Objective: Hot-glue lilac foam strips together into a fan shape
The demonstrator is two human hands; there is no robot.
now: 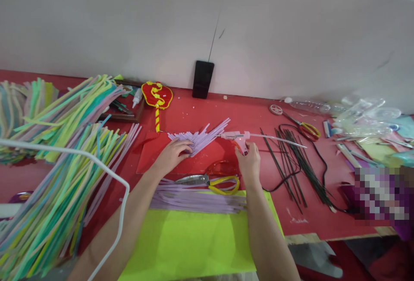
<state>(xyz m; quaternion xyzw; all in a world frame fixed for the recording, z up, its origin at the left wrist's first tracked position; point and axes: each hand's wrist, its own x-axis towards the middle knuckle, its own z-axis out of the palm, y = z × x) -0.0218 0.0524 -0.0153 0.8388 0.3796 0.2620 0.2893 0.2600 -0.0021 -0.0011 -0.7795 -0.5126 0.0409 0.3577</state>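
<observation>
My right hand [248, 160] is wrapped round the handle of a pink glue gun [233, 135], with a long clear glue stick [280, 139] running out of its back. The gun's nozzle points left, at a fan of lilac strips [207, 136] on a red board [155, 156]. Curled over the left part of that fan, my left hand [176, 154] has its fingertips on the strips; whether it pinches one is hidden. Just below the board lie yellow-handled scissors [223, 184], on top of a bundle of longer lilac strips [197, 199].
Large bundles of coloured strips [64, 186] fill the left side, crossed by a white bent rod [110, 169]. A phone [203, 79] leans on the wall near a red-and-yellow fan-shaped ornament [157, 95]. Right of me are dark thin rods [293, 169], more scissors [300, 126] and a black cord [320, 160].
</observation>
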